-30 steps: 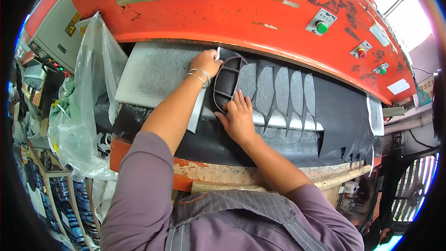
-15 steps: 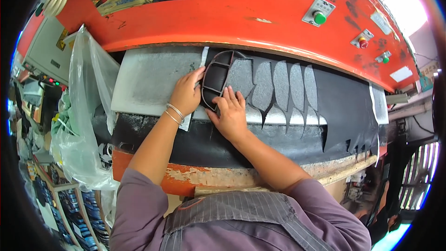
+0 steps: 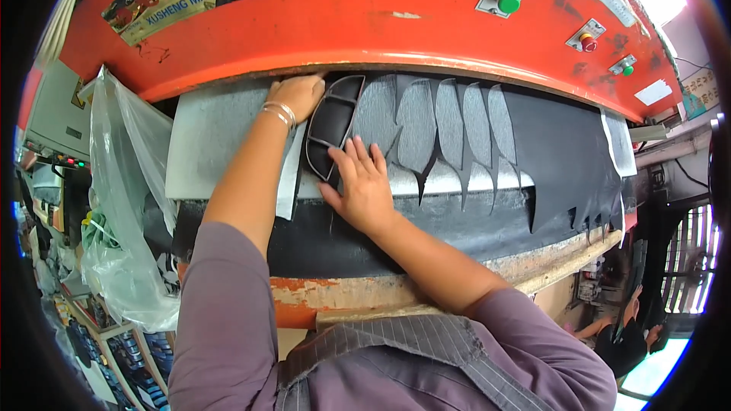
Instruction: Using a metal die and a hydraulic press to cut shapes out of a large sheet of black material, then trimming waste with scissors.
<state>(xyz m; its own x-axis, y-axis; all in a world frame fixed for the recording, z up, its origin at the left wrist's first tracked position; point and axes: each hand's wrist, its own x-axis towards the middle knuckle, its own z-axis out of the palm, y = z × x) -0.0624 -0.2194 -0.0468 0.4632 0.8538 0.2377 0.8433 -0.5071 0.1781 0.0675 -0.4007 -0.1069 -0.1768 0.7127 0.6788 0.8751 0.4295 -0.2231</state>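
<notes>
A cutting die (image 3: 333,123), a curved metal outline with cross bars, lies on a black sheet (image 3: 560,133) at the sheet's left end. My right hand (image 3: 362,189) is open at the die's near right side. Its fingers are spread, with the thumb and index fingertip by the die's rim. My left hand (image 3: 298,96) reaches to the far left end of the die, close under the red machine's lower edge. Its fingertips are partly hidden, so their grip is unclear. Leaf-shaped openings in the sheet, right of the die, show the pale cutting board (image 3: 221,141) beneath.
A red machine beam (image 3: 358,23) spans the far side, carrying a green button (image 3: 508,2) and a red knob (image 3: 588,42). Clear plastic (image 3: 126,251) hangs at left. A worn wooden edge (image 3: 567,270) runs along the near side. Another person (image 3: 628,342) is at lower right.
My left hand has left the die's left side and moved forward to its far end. My right hand's fingers have drawn back from over the die to its edge. The view has shifted slightly.
</notes>
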